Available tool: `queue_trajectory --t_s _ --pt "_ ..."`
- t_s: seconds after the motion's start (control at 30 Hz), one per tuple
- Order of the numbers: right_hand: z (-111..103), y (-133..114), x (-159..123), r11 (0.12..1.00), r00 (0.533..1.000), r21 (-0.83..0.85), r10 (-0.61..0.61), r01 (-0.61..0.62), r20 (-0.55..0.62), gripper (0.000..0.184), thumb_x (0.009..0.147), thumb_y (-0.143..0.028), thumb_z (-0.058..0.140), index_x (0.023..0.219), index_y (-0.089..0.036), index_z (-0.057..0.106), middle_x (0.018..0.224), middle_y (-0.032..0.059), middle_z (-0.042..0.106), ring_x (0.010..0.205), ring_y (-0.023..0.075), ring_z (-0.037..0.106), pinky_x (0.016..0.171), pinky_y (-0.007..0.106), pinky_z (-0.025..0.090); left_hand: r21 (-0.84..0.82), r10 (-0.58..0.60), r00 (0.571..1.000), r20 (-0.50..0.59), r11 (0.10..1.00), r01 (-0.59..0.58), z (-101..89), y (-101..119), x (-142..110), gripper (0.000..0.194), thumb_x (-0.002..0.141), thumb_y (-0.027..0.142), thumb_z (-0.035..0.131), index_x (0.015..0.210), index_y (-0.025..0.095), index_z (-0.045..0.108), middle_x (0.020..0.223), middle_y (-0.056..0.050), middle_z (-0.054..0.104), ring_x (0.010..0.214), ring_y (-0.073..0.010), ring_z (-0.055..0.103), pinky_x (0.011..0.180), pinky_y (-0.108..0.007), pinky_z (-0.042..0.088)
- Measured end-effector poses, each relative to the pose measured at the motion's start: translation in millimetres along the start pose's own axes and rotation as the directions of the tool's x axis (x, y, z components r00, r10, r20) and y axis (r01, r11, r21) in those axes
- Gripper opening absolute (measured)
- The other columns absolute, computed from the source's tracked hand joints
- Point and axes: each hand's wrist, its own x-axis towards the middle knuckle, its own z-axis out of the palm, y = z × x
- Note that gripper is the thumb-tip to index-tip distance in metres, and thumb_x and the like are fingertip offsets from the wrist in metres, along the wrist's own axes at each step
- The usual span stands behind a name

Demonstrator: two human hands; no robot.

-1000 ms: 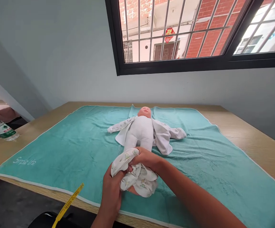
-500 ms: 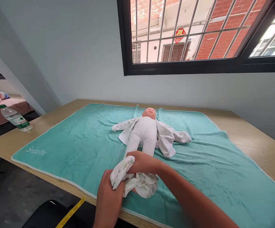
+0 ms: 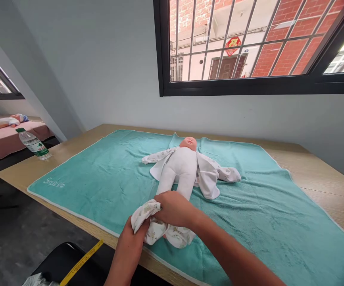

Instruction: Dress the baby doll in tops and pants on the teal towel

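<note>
A baby doll [image 3: 180,165] with a white cloth body lies face up, its feet toward me. Its arms are in the sleeves of a white printed jacket [image 3: 209,178], which is spread open beneath it. Bunched around the doll's lower legs are white printed baby pants [image 3: 181,237]. My left hand [image 3: 131,240] is closed on the bunched fabric at the left. My right hand [image 3: 173,208] grips the same fabric from above, over the doll's shins. The feet are mostly hidden by cloth and hands.
A teal towel [image 3: 100,178] covers much of the wooden table [image 3: 323,171]. A plastic water bottle [image 3: 35,145] stands at the left edge. A black chair [image 3: 67,262] with a yellow strip [image 3: 82,262] is below the front edge. Another doll [image 3: 5,121] lies on a pink-covered table behind.
Both hands have shifted slightly left with the bunched pants leg. The camera view has turned a little to the left. The doll's body and jacket stay in place.
</note>
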Motion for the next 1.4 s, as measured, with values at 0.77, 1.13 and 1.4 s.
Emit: queue_trajectory --t_s 0.77,1.13,1.4 --pt "-46 -25 -21 0.986 0.987 0.068 0.151 -0.155 0.051 0.039 0.079 -0.059 0.061 0.080 -0.020 0.057 0.069 -0.0004 0.060 0.060 0.0125 0.049 0.052 0.024 0.025 -0.431 -0.037 0.991 -0.132 0.902 -0.023 17.8 38 -40 0.062 0.066 0.041 0.077 0.121 0.019 0.060 0.096 -0.005 0.073 0.084 -0.0244 0.069 0.067 -0.029 0.054" --pt "-42 -6 -12 0.916 0.966 0.321 0.260 -0.242 -0.014 0.030 0.083 -0.045 0.056 0.072 -0.019 0.048 0.072 -0.0022 0.056 0.064 0.0111 0.047 0.054 0.023 0.029 -0.584 0.078 0.965 0.250 0.807 0.086 29.6 22 16 0.058 0.063 0.033 0.079 0.117 0.016 0.066 0.102 -0.010 0.073 0.091 -0.0258 0.068 0.080 -0.032 0.054" --pt "-49 10 -14 0.872 0.985 0.461 0.116 -0.161 0.125 0.026 0.073 -0.037 0.068 0.090 -0.021 0.057 0.085 -0.0037 0.061 0.076 0.0139 0.054 0.061 0.022 0.039 -0.560 0.148 0.876 0.460 0.813 0.156 25.5 -1 33 0.063 0.056 0.022 0.082 0.117 0.018 0.066 0.115 -0.011 0.069 0.112 -0.0346 0.061 0.096 -0.043 0.050"
